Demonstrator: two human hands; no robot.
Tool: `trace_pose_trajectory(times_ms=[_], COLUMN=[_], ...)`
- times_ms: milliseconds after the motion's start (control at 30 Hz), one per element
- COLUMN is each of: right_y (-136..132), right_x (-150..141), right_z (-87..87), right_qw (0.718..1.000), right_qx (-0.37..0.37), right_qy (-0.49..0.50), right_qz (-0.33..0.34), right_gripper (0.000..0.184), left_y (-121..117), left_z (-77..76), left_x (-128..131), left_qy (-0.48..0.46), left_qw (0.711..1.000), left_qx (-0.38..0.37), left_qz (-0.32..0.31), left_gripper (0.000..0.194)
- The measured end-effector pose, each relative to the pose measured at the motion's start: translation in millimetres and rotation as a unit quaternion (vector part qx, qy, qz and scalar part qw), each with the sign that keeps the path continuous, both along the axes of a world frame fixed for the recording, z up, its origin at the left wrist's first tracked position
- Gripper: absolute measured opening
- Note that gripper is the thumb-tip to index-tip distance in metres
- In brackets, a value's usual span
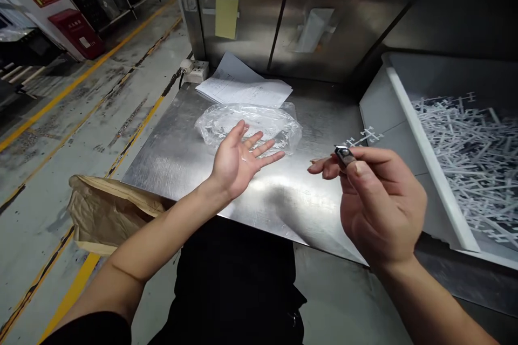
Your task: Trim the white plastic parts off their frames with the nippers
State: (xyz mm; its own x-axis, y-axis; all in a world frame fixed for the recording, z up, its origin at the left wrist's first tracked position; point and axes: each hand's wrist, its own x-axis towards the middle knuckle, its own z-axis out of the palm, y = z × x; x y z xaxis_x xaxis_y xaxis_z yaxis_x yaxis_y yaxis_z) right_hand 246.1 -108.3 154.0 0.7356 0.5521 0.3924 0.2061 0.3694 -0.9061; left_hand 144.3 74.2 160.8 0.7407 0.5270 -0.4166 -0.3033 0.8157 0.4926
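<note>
With right hand point(382, 205), pinches small dark blade tool point(345, 156) between thumb and fingers, above steel table point(162, 151). Holds left hand point(237, 164) open, palm up, fingers spread, small pale piece point(243, 159) on palm. Shows white sprue point(366, 136) just past blade tool; cannot tell if gripped. Has clear plastic bag point(210, 124) beyond left hand, papers point(246, 86) behind, grey bin point(431, 156) blocking right side.

A small dark metal tool point(343, 156) with a bright, angled tip sat pinched in the right hand point(382, 202), its tip toward the left hand point(243, 164). A pale, branching plastic piece point(365, 136) showed just beyond the pinching fingers, whether held or loose unclear. A tiny translucent piece point(243, 159) lay on the open left palm.
</note>
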Motion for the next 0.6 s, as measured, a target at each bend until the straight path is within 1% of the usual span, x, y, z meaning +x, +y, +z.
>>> trace_pose_trajectory(times_ms=[67,167,267,333,400,467,500,600], right_y=[-1,7,22,28,30,30,32,44], right_x=[2,9,18,21,18,9,4,-7], right_z=[-3.7,-13.6,-17.6,-16.7,-16.1,-17.3,-18.4,-22.1], right_qw=[1.000,0.999,0.998,0.998,0.996,0.992,0.988,0.968], right_qx=[-0.016,-0.032,-0.029,-0.030,-0.041,-0.056,-0.060,-0.049], right_qy=[-0.018,-0.001,0.007,-0.011,-0.035,-0.033,-0.016,0.090], right_qz=[0.000,0.027,0.046,0.049,0.064,0.110,0.142,0.229], right_gripper=[0.011,0.010,0.010,0.010,0.011,0.013,0.014,0.017], left_y=[0,1,3,4,2,1,0,0], left_z=[-2.6,-4.3,-1.9,-1.1,-2.6,-6.0,-7.8,-11.0], left_x=[0,5,24,37,44,44,42,33], left_qy=[0.002,0.020,0.028,0.033,0.031,0.025,0.025,0.033], left_qw=[1.000,0.999,0.998,0.997,0.997,0.997,0.996,0.995], left_qx=[0.001,-0.005,-0.005,-0.008,-0.012,-0.015,-0.015,-0.012], left_qz=[0.011,0.034,0.057,0.067,0.070,0.075,0.079,0.094], left_gripper=[0.044,0.044,0.044,0.042,0.041,0.043,0.044,0.048])
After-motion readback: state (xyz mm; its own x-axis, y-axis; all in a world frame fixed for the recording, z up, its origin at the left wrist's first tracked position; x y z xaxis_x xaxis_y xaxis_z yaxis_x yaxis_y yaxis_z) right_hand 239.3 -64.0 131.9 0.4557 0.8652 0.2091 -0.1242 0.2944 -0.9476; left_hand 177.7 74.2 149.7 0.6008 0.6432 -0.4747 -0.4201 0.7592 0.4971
